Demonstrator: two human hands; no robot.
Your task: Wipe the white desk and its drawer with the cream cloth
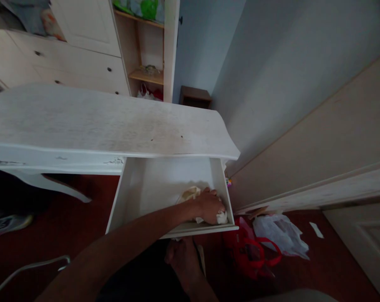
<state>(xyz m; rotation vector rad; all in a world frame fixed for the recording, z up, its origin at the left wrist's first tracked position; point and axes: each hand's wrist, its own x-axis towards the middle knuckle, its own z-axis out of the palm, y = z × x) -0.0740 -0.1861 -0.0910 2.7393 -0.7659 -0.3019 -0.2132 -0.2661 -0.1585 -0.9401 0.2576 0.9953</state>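
Note:
A white desk [83,121] has its right-hand drawer [152,184] pulled out. My left hand [209,205] reaches into the drawer's front right corner, its fingers curled over a crumpled cream and white cloth [191,193] that it presses against the drawer bottom. Just below the drawer front, in shadow, my right hand [183,260] hangs with its fingers curled. A pale strip shows beside it, and I cannot make out what the hand holds.
A red bag [249,251] and a white plastic bag [281,235] lie on the dark red floor to the right of the drawer. A wardrobe door [318,138] stands close on the right. White cabinets with shelves [146,75] are behind the desk. A chair frame [29,268] is at lower left.

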